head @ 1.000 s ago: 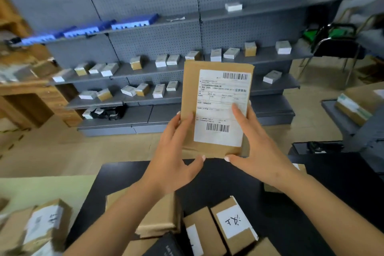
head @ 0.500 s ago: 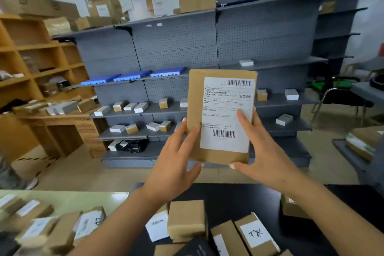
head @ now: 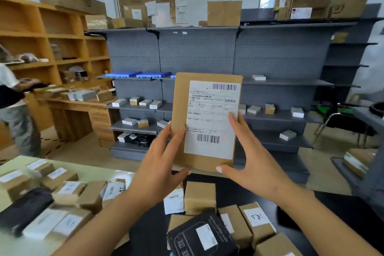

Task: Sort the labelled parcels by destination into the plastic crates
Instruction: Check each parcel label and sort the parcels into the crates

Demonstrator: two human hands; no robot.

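Fingers (head: 178, 134) of the left hand (head: 160, 164) and of the right hand (head: 249, 160) pinch a flat brown parcel (head: 180, 110) by its lower corners, thumbs under the bottom edge, holding it upright at chest height with its white label (head: 212, 118) turned toward the camera; both hands grip the parcel and nothing else. It hangs clear above the dark surface (head: 342, 212), in front of grey shelving (head: 197, 54). Judging by the pose, the person is reading the destination, so this parcel has yet to be assigned. Below the hands, many more labelled boxes (head: 199, 196) lie in a loose heap on the dark surface, among them a black packet (head: 201, 237), and a second heap (head: 62, 191) crowds the pale surface at left. No plastic crate can be made out anywhere in view, so how many parcels are already sorted cannot be told; from the size of the two piles, most of the job appears to lie ahead. At far left another person (head: 12, 97) stands by wooden shelves (head: 41, 35), and cartons (head: 224, 13) sit on top of the grey shelving.
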